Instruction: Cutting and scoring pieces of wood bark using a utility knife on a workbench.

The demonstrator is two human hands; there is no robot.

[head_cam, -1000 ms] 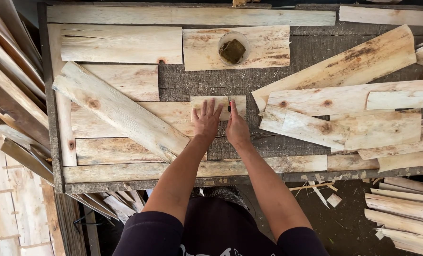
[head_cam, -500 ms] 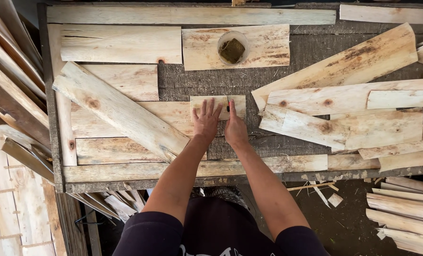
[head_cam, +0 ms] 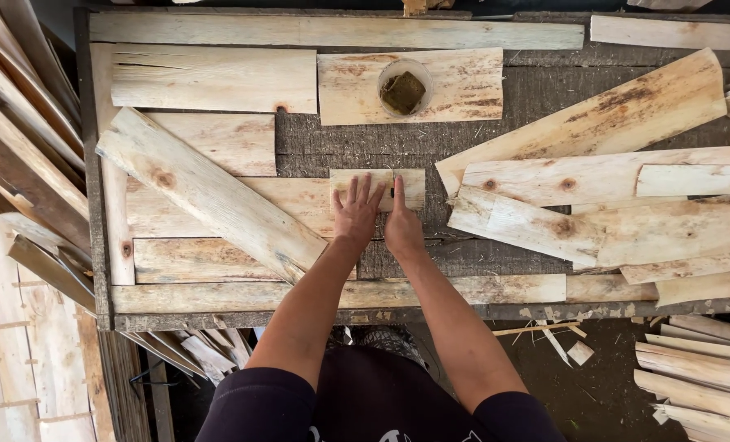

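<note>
Fingers of left hand [head_cam: 357, 213] spread flat, pressing down on small board [head_cam: 377, 188], gripping nothing; right hand [head_cam: 401, 225] just beside it, fingers together and straight, also flat on the same board's lower edge, gripping nothing. Small board lies mid-table, short pale rectangle, on the dark worktable [head_cam: 365, 147], its left end touching the wider plank [head_cam: 242, 205] beside it. Going left to right: stack of leaning slats [head_cam: 21, 155] off the table's left edge; vertical strip [head_cam: 111, 164] along the left side; long diagonal plank [head_cam: 209, 192] lying tilted across the flat pieces, lower end near the left forearm; split board [head_cam: 213, 79] top left; long rail [head_cam: 336, 31] across the top; square board [head_cam: 447, 86] top centre with a round cup [head_cam: 403, 86] on it, dark lump inside. Bottom rail [head_cam: 340, 293] runs under both forearms. Right of the hands, loose pile of rough planks [head_cam: 594, 205] overlapping each other, one long plank [head_cam: 586, 123] slanting up to the right. More slats [head_cam: 696, 368] on the floor lower right, chips [head_cam: 578, 352] near them. Person's dark sleeves at bottom edge.
</note>
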